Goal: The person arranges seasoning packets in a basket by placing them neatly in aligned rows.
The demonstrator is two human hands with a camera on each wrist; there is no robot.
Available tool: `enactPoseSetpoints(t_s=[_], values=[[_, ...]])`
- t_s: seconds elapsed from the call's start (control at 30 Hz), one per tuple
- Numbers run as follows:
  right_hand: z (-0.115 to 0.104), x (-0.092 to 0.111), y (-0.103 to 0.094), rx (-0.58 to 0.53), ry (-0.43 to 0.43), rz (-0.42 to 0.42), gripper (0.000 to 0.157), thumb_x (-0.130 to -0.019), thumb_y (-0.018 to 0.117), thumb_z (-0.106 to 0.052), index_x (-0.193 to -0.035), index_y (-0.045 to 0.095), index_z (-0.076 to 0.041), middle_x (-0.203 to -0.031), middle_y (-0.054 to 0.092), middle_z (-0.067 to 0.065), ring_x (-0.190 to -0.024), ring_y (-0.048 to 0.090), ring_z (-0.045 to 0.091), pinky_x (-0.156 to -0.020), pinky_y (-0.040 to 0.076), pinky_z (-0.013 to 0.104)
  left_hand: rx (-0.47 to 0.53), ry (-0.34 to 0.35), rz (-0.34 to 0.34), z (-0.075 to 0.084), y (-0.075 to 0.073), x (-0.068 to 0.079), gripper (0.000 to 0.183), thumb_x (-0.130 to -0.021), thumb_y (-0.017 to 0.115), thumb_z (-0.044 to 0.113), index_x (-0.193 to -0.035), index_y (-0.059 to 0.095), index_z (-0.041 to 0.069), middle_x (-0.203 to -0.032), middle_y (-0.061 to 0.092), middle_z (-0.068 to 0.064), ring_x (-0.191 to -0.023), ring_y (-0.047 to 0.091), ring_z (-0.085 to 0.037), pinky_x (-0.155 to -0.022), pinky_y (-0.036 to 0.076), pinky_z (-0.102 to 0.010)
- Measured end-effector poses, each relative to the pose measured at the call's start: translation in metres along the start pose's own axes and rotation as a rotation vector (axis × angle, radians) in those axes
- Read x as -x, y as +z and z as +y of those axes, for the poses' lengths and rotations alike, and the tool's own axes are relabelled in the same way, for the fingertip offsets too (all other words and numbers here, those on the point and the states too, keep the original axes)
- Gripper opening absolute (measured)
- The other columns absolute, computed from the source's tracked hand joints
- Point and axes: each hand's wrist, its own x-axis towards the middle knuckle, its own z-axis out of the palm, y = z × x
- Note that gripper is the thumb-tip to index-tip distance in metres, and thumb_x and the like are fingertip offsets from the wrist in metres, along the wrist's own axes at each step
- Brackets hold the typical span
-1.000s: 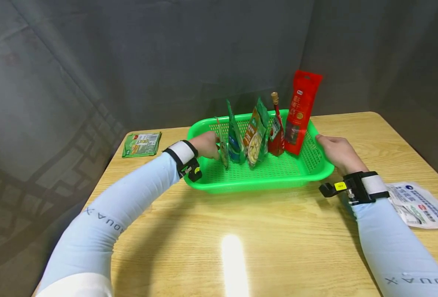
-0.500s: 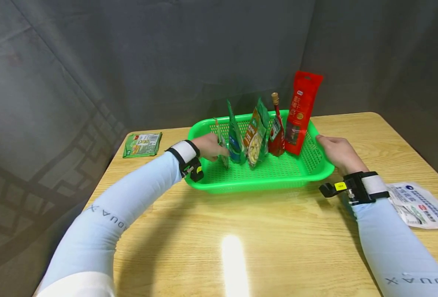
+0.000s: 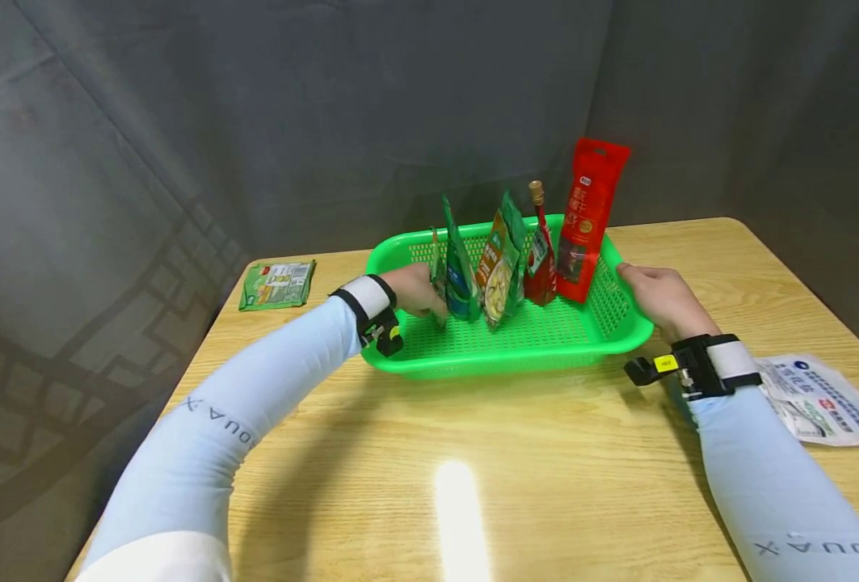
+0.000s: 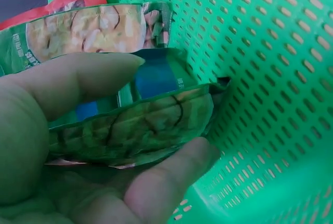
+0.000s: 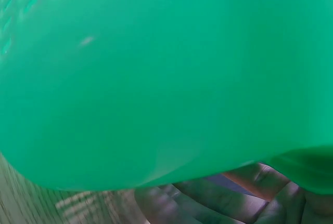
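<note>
My left hand (image 3: 416, 289) is inside the left end of the green plastic basket (image 3: 502, 357). It grips a thin upright food packet (image 4: 156, 122), thumb on one face and fingers on the other in the left wrist view. Right beside that packet stands a green and blue pouch (image 3: 460, 287). Further right in the basket are a food packet with an orange and green front (image 3: 497, 279), a red bottle with a cork-like cap (image 3: 541, 275) and a tall red bag (image 3: 587, 214). My right hand (image 3: 658, 297) holds the basket's right rim, its fingers (image 5: 200, 200) partly hidden by the basket.
A flat green packet (image 3: 278, 284) lies on the wooden table (image 3: 356, 485) left of the basket. On the right, partly behind my right forearm, lies a white printed bag (image 3: 825, 402). A grey cloth (image 3: 414, 97) hangs behind the table.
My left hand has shifted slightly right, and the top of the thin packet has swung right toward the green and blue pouch. The right hand stays on the basket rim.
</note>
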Motion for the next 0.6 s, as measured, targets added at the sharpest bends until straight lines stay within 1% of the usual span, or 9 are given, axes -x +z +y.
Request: enactPoseSetpoints(t_s=[0.1,0.2,0.23,0.3,0.33,0.43,0.5,0.57,0.6], values=[[0.0,0.0,0.0,0.012,-0.008,0.003,0.084,-0.1,0.026,-0.063,-0.156,0.022,0.0,-0.157,0.019,0.031,-0.135,0.03,0.047,-0.105,0.034,0.059,-0.002,-0.009,0.004,-0.002,-0.001,0.006,0.032,-0.086,0.076,0.011,-0.085,0.044,0.006,-0.074,0.039,-0.002,-0.051,0.034,-0.01,-0.061,0.039,-0.03],[-0.001,0.0,0.0,0.022,-0.011,-0.003,0.085,-0.1,0.026,-0.063,-0.156,0.021,0.0,-0.157,0.018,0.032,-0.137,0.027,0.049,-0.106,0.031,0.06,0.037,-0.011,0.012,-0.003,-0.002,0.011,0.034,-0.087,0.075,0.01,-0.095,0.043,0.005,-0.088,0.041,-0.005,-0.059,0.037,-0.011,-0.065,0.041,-0.029],[-0.001,0.0,-0.001,0.025,-0.009,-0.005,0.085,-0.099,0.026,-0.063,-0.156,0.021,0.0,-0.157,0.017,0.032,-0.137,0.027,0.05,-0.107,0.031,0.061,0.058,-0.012,0.011,-0.003,-0.003,0.011,0.035,-0.087,0.076,0.01,-0.095,0.042,0.005,-0.087,0.04,-0.005,-0.059,0.036,-0.011,-0.065,0.041,-0.029],[-0.001,0.0,-0.002,0.032,-0.004,-0.01,0.085,-0.099,0.026,-0.063,-0.156,0.019,0.0,-0.157,0.013,0.032,-0.141,0.016,0.053,-0.109,0.022,0.065,0.063,-0.014,0.003,-0.003,-0.005,0.014,0.034,-0.087,0.075,0.011,-0.085,0.041,0.007,-0.076,0.038,-0.002,-0.055,0.033,-0.011,-0.062,0.039,-0.029],[-0.002,0.001,-0.002,0.032,-0.002,-0.012,0.085,-0.099,0.026,-0.064,-0.156,0.019,0.0,-0.157,0.012,0.033,-0.141,0.015,0.053,-0.109,0.021,0.066,0.059,-0.014,0.0,-0.003,-0.006,0.015,0.036,-0.088,0.075,0.011,-0.08,0.04,0.009,-0.07,0.034,0.0,-0.052,0.03,-0.01,-0.06,0.037,-0.029],[-0.002,0.001,-0.003,0.04,-0.005,-0.009,0.085,-0.099,0.026,-0.064,-0.156,0.019,0.0,-0.157,0.012,0.033,-0.141,0.015,0.053,-0.109,0.021,0.066,0.021,-0.011,0.013,-0.003,-0.01,0.02,0.046,-0.088,0.076,0.015,-0.069,0.034,0.014,-0.061,0.025,0.004,-0.046,0.026,-0.009,-0.058,0.035,-0.028],[-0.002,0.001,-0.003,0.035,-0.011,-0.002,0.085,-0.099,0.026,-0.064,-0.156,0.02,0.0,-0.157,0.015,0.032,-0.141,0.019,0.052,-0.109,0.023,0.065,0.013,-0.014,0.035,-0.002,-0.012,0.024,0.046,-0.089,0.075,0.017,-0.07,0.034,0.014,-0.067,0.029,0.003,-0.049,0.032,-0.009,-0.06,0.041,-0.025],[-0.001,0.001,-0.003,0.028,-0.017,0.006,0.086,-0.099,0.026,-0.064,-0.155,0.022,0.001,-0.157,0.018,0.032,-0.14,0.022,0.05,-0.109,0.024,0.063,0.029,-0.024,0.056,-0.002,-0.013,0.028,0.041,-0.089,0.074,0.018,-0.075,0.036,0.011,-0.078,0.035,-0.001,-0.059,0.047,-0.012,-0.069,0.049,-0.025],[-0.001,0.0,-0.002,0.022,-0.019,0.008,0.086,-0.099,0.027,-0.064,-0.155,0.022,0.001,-0.156,0.019,0.032,-0.139,0.025,0.049,-0.109,0.026,0.062,0.038,-0.029,0.065,-0.002,-0.013,0.029,0.04,-0.091,0.073,0.019,-0.078,0.036,0.01,-0.084,0.038,-0.003,-0.069,0.055,-0.015,-0.073,0.053,-0.025]])
